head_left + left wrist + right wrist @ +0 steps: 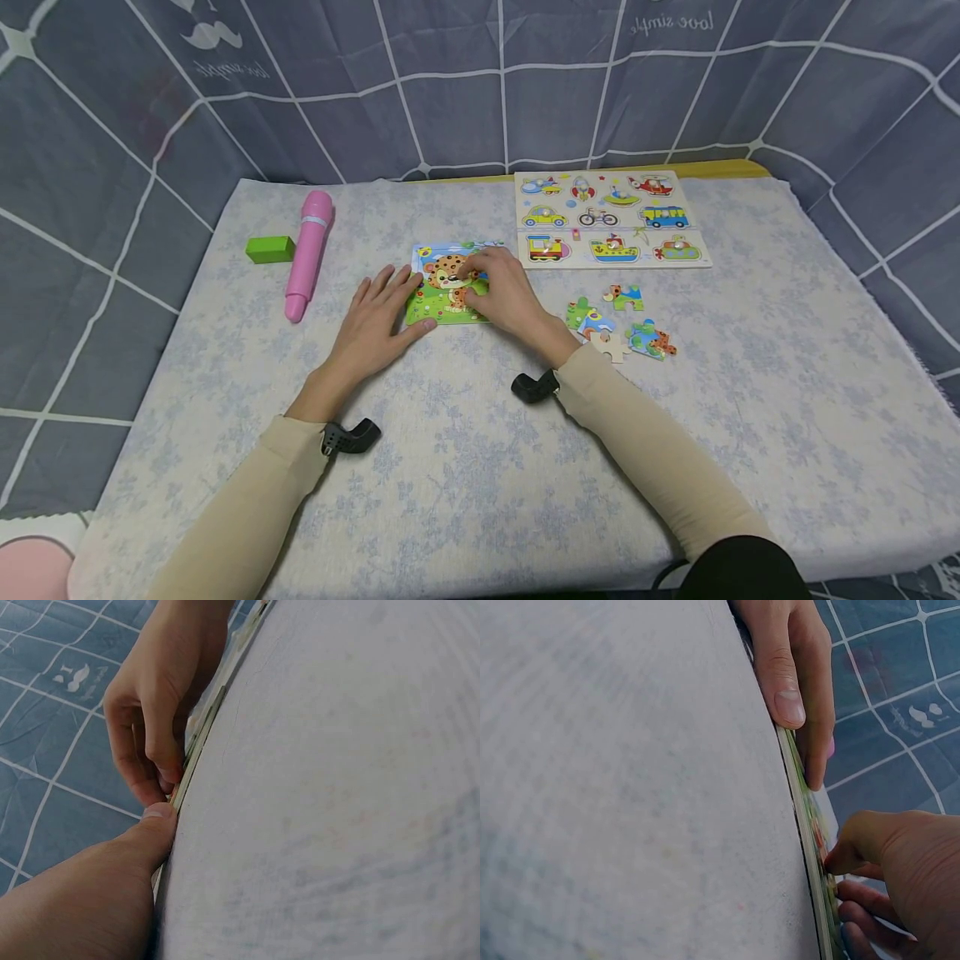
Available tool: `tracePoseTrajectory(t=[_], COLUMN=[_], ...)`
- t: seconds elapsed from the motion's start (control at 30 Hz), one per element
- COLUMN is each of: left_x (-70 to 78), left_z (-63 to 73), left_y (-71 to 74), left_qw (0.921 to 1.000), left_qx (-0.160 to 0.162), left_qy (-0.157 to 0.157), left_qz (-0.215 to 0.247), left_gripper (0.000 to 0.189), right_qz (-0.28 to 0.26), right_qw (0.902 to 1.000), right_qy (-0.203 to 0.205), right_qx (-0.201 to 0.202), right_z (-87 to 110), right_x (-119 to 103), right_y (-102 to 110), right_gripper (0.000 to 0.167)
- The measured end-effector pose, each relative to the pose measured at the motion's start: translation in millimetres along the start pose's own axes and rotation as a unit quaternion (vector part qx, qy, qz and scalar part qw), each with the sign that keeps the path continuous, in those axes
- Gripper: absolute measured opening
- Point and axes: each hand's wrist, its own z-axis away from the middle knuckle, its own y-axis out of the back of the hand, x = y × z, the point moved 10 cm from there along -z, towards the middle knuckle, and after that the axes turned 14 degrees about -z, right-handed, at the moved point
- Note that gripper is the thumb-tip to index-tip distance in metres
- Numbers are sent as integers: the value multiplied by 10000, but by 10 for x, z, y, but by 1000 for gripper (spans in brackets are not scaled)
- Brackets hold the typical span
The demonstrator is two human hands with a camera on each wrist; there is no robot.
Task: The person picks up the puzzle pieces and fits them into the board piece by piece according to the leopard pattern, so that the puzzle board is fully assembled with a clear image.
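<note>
A leopard jigsaw puzzle in a flat tray lies on the table, its right part hidden under my right hand. My left hand rests at the puzzle's left side, fingers spread, the thumb along the near edge. In the left wrist view that thumb touches the tray's edge. With thumb and fingers bent down over the puzzle, my right hand pinches a green puzzle piece, largely covered by the fingers. Several loose puzzle pieces lie right of the puzzle, one showing its plain back.
A wooden vehicle peg board lies at the back right of the table. On the left are a pink microphone-shaped toy and a green block. A grey checked curtain hangs behind the table.
</note>
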Motion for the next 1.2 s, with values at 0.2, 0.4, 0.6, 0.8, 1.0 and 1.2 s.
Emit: tracePoseTrajectory(t=[0.2,0.4,0.6,0.8,1.0,1.2], left_x=[-8,-12,1,11,-5,6], left_z=[2,6,7,8,-8,14], left_y=[0,-2,7,15,33,-4], left_qw=[10000,10000,10000,9999,9998,9998], left_qx=[7,19,46,92,165,158], left_qy=[-6,-3,-6,-41,-100,-57], left_qz=[26,31,42,38,49,56], left_gripper=[81,80,80,81,81,81], right_qz=[9,-135,-232,-278,-181,-193], right_qw=[10000,9996,9991,9985,9985,9980], right_qy=[-5,-60,-59,-32,-110,-439], right_qx=[46,239,341,471,500,420], right_z=[-11,19,101,231,385,587], right_x=[12,47,71,130,178,291], right_y=[1,113,315,529,753,939], right_gripper=[28,36,33,33,31,29])
